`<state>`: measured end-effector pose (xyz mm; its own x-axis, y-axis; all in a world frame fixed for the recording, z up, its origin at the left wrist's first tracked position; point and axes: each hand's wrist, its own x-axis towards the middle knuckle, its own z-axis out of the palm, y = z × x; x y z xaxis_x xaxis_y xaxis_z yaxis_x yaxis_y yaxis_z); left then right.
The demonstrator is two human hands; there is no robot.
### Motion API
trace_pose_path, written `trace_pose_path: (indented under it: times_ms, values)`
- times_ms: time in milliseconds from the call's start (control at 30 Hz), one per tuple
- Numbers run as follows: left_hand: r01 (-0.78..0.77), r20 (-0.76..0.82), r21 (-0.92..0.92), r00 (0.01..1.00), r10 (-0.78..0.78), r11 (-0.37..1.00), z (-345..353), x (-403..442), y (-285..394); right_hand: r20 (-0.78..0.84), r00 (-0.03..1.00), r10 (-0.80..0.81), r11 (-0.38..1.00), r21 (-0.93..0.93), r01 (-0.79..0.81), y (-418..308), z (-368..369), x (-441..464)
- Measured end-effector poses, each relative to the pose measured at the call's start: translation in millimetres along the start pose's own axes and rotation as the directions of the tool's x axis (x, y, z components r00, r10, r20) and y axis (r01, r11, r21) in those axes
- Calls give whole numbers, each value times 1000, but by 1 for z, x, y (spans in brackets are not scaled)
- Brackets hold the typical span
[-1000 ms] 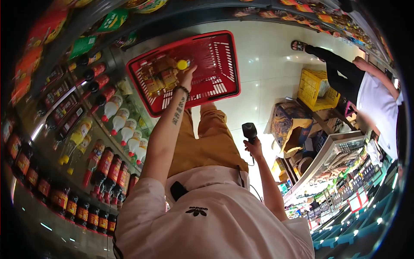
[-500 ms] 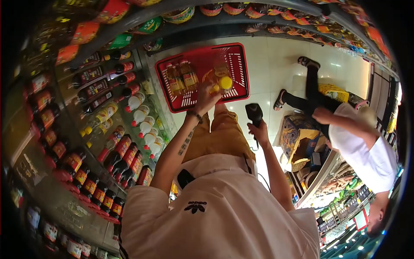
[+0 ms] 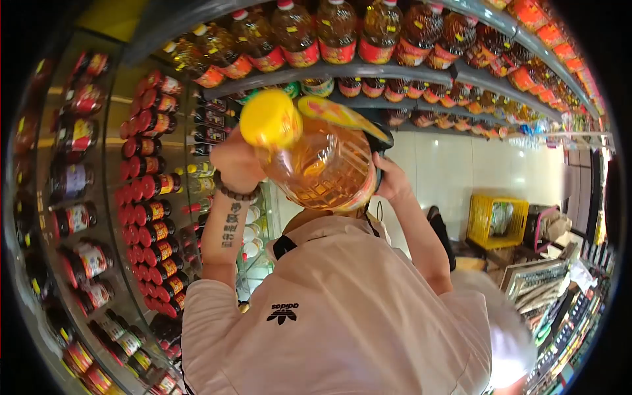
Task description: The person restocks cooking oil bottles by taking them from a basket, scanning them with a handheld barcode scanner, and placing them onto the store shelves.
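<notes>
Bottle [image 3: 322, 168] raised in front of the chest, dark device [image 3: 386, 139] at its right edge

The bottle is in mid-air close to the camera, above the wearer's white shirt [image 3: 349, 316], tilted so that its yellow cap [image 3: 270, 120] points up toward the lens and to the upper left. Amber liquid shows through the clear wall, and a green-and-yellow label [image 3: 339, 118] runs along the upper edge, its print too blurred to read.

The left hand [image 3: 237, 161] is clamped on the bottle's left side, near the cap. Most of its fingers are hidden, so their exact placing cannot be told. A dark beaded bracelet [image 3: 237, 191] rings the wrist, and tattooed characters [image 3: 232, 226] run along the forearm.

The right hand [image 3: 393, 179] is at the bottle's right edge, its fingers curled on the dark device, which is partly hidden behind the bottle; whether device and bottle touch cannot be told.

At the top, large bottles with red labels [image 3: 336, 36] stand in a row on a gray shelf [image 3: 359, 71], with smaller bottles in the row below. Red-capped jars [image 3: 153, 234] fill the shelves on the left. On the right, a yellow crate [image 3: 478, 222] lies beyond the pale tiled floor [image 3: 441, 161]
</notes>
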<state>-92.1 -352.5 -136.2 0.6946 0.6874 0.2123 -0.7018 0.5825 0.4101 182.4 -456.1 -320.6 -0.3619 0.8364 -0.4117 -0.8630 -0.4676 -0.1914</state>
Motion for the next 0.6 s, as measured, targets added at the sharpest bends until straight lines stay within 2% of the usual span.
trace_pose_path:
  times_ms: [33, 67, 100, 133, 167, 200, 233, 267, 300, 333, 400, 433, 467, 500, 533, 600]
  values:
    - [-22, 13, 18, 1000, 22, 1000, 1, 2, 2, 121, 993, 10, 998, 53, -17, 5, 6, -2]
    - [-166, 66, 135, 985, 158, 977, -3, 4, 4, 283, 959, 28, 998, 50, -44, 8, 12, -3]
    - [-307, 133, 238, 950, 282, 921, -6, 6, 7, 346, 937, 46, 991, 104, -87, 12, 21, -6]
    - [-202, 49, 119, 979, 198, 972, 5, 15, 16, 404, 913, 59, 979, 157, -133, 16, 30, -11]
    - [-274, 100, 299, 962, 256, 914, 10, 23, 16, 410, 909, 68, 980, 143, -138, 19, 41, -15]
    - [-342, 159, 462, 940, 303, 819, 17, 32, 11, 426, 904, 24, 992, 104, -75, 23, 52, -18]
    - [-293, 237, 309, 945, 225, 905, 36, 44, 8, 445, 896, -21, 998, 66, -9, 24, 58, -22]
    - [-214, 326, 156, 933, 154, 964, 51, 52, 9, 451, 893, -17, 998, 55, -9, 25, 56, -23]
    - [-220, 335, 156, 929, 158, 963, 44, 51, 8, 376, 926, -41, 998, 50, 24, 28, 51, -25]
    - [-184, 271, 124, 952, 145, 975, 26, 50, 8, 303, 950, -72, 997, 40, 62, 28, 50, -27]
    - [-116, 160, 59, 982, 105, 992, 4, 62, 12, 320, 940, -115, 993, 20, 115, 25, 66, -35]
    - [-148, -305, 659, 844, 442, 737, 67, 69, -13, 266, 954, -137, 990, 15, 138, 23, 69, -39]
    - [-168, -277, 663, 850, 448, 729, 72, 68, -23, 209, 965, -158, 987, 10, 159, 21, 72, -42]
    - [-204, -262, 629, 853, 452, 750, 66, 65, -30, 211, 955, -210, 964, -121, 239, 19, 67, -39]
    - [-237, -249, 595, 854, 457, 768, 56, 61, -38, 229, 949, -215, 960, -130, 249, 14, 68, -37]
    - [-210, -145, 752, 872, 468, 625, 7, 45, -64, 232, 944, -235, 953, -137, 271, 5, 72, -32]
